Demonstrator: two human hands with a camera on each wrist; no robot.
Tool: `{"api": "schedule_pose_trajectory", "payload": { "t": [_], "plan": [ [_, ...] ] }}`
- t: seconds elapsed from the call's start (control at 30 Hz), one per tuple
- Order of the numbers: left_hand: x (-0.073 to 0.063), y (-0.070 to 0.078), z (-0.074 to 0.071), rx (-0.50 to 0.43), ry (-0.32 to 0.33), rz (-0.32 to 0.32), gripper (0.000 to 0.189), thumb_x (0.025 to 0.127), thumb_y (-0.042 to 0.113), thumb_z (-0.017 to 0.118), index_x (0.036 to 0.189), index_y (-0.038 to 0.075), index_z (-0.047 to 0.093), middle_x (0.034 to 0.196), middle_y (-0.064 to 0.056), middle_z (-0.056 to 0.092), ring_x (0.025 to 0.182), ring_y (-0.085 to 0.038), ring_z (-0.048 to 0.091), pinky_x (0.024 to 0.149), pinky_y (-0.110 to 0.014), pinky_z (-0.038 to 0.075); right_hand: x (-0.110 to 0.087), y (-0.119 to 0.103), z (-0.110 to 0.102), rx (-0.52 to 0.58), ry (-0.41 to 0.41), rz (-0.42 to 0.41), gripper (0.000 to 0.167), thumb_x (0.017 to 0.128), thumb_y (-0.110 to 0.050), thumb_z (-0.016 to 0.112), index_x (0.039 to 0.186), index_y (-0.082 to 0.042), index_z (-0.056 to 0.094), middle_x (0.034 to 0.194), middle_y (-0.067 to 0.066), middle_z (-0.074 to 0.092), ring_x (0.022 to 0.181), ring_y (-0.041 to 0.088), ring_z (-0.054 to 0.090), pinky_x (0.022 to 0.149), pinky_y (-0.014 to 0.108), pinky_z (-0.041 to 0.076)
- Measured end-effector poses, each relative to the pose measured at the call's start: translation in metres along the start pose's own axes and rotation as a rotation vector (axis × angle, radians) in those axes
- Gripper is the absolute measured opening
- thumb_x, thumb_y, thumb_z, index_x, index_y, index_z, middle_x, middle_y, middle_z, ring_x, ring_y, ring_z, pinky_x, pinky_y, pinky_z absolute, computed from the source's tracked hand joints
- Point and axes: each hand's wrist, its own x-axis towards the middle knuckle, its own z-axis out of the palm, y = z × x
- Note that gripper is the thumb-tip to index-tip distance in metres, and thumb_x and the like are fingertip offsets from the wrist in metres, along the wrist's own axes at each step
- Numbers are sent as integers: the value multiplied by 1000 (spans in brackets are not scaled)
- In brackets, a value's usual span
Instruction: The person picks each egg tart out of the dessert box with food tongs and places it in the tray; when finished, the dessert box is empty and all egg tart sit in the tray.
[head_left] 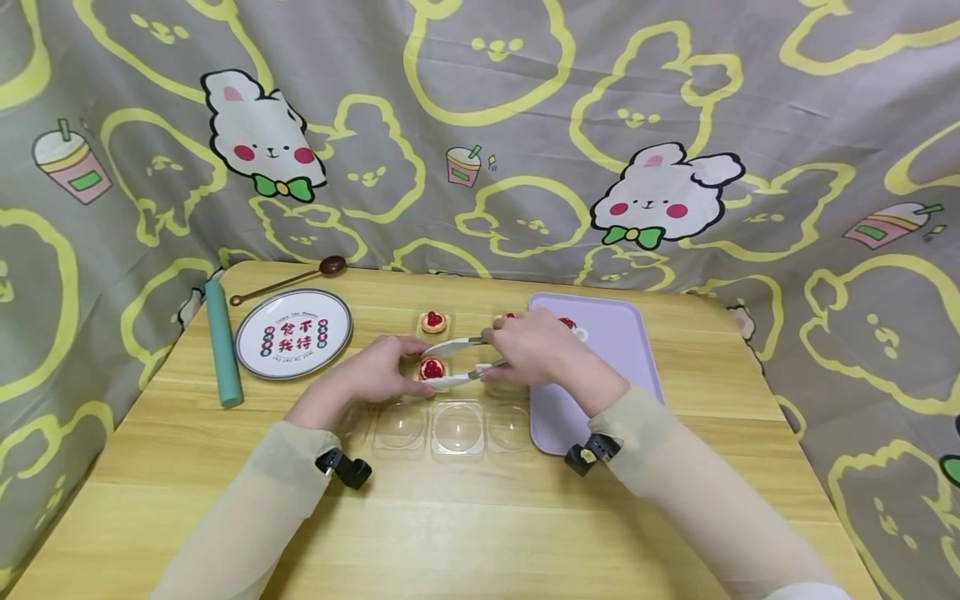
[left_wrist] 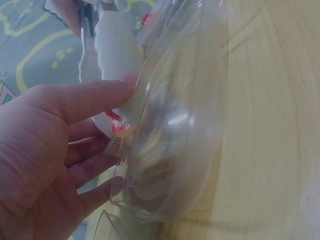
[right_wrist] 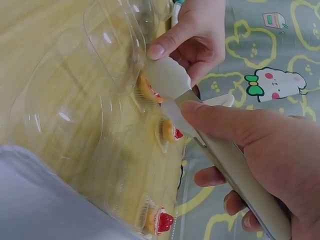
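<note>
My right hand (head_left: 528, 346) grips a pair of food tongs (right_wrist: 235, 175) with white scalloped tips. The tips lie on either side of a small fruit tart (head_left: 431, 369) with a red topping, in one cup of a clear plastic box (head_left: 457, 429). My left hand (head_left: 378, 369) holds that cup's edge between thumb and fingers, close to the tong tips. Behind it, another tart (head_left: 433, 322) sits in its own cup. Toward the right, a further tart (right_wrist: 162, 221) shows in the right wrist view. The box's lids stand hinged open toward me.
A lilac tray (head_left: 622, 358) lies at the right, with a red-topped tart (head_left: 567, 323) near its left side. On the left are a round printed plate (head_left: 294, 335), a teal rolling pin (head_left: 223, 346) and a brown long-handled spoon (head_left: 288, 281). A patterned curtain (head_left: 495, 142) hangs behind the table.
</note>
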Motion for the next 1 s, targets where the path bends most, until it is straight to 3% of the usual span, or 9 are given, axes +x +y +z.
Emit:
{"api": "schedule_pose_trajectory", "payload": {
  "t": [0.47,0.8,1.0],
  "plan": [
    [0,1,1,-2,-1,-4,74,83,30,93,144,3,63,141,-13,66,131,-34,58,117,-54,41,0,2,8,-9,26,-21,51,93,-61,75,112,-14,75,92,-3,65,67,15,55,55,37,49],
    [0,-3,1,-26,5,-15,73,83,29,93,144,4,63,141,-13,66,133,-35,57,118,-56,38,-5,10,18,67,67,-35,57,94,-61,73,123,-12,74,97,-4,71,68,12,57,61,37,50],
    [-1,-3,3,-44,5,-7,70,82,27,93,142,4,65,141,-12,66,132,-35,58,118,-55,39,-15,19,17,101,100,-37,57,94,-61,74,124,-12,73,89,-7,67,65,13,55,60,38,50]
  ]
}}
